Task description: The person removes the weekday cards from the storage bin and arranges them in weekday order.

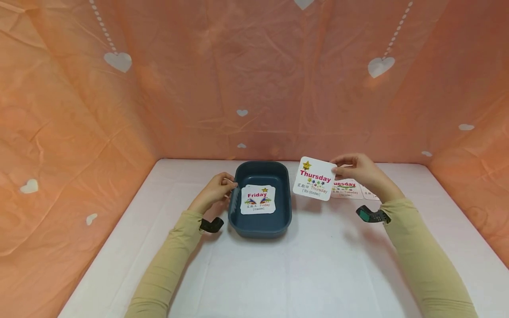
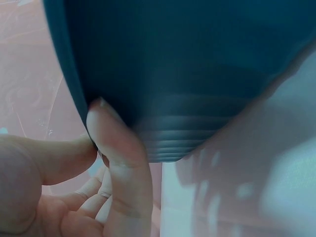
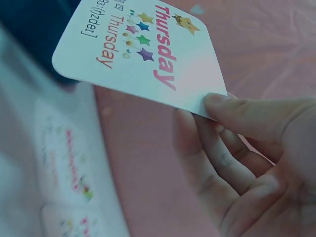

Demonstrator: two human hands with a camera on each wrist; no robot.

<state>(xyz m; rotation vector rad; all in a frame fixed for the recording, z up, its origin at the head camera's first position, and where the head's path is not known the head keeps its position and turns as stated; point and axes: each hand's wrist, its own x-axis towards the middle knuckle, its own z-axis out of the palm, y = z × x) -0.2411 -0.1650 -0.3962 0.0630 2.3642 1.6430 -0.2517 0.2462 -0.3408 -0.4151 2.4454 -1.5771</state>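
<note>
In the head view my right hand point(image 1: 355, 168) pinches the Thursday flashcard point(image 1: 314, 178) by its right edge, thumb on the printed face. The card is held up just right of a dark blue plastic bin point(image 1: 260, 232). My left hand point(image 1: 216, 191) grips the bin's left rim; in the left wrist view its thumb and index finger point(image 2: 123, 163) pinch the wall from both sides. Inside the bin lies the Friday flashcard point(image 1: 257, 199), face up, with another card's edge showing beneath. The right wrist view shows the Thursday card point(image 3: 143, 54) tilted, its corner overlapping the bin.
Behind the held card, a Tuesday flashcard point(image 1: 346, 189) lies on the white tablecloth point(image 1: 286, 274), with another card point(image 1: 370, 193) beside it, partly hidden by my right arm. An orange-pink curtain point(image 1: 254, 79) with white hearts encloses the table's back and sides.
</note>
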